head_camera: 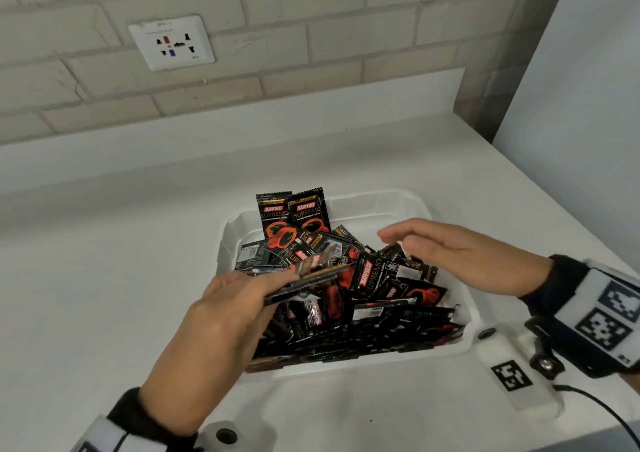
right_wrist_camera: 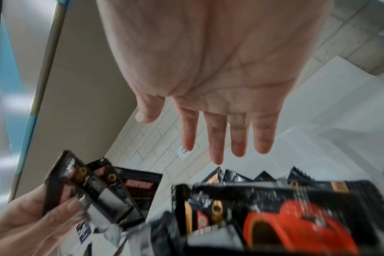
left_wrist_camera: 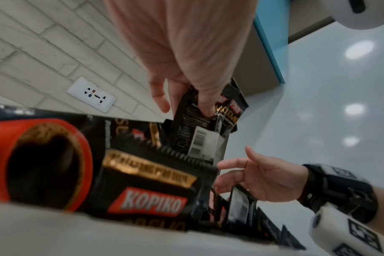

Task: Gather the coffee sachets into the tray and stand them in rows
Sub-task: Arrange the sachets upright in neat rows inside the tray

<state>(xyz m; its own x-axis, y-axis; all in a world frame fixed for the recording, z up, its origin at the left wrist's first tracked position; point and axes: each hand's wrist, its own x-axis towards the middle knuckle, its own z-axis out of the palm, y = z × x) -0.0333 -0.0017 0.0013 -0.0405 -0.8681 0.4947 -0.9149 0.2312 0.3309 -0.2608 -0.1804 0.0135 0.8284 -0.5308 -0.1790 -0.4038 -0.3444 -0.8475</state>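
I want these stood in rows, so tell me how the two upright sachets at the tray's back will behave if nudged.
The upright sachets are thin, flat packets leaning on the tray wall, so they would probably tip over easily. The glossy film looks slippery. The left hand pinches several at once, which suggests they are light and bendy.

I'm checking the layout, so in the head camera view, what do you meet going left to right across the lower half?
Left hand holding a few sachets → heap of sachets in the tray → right hand → wrist camera.
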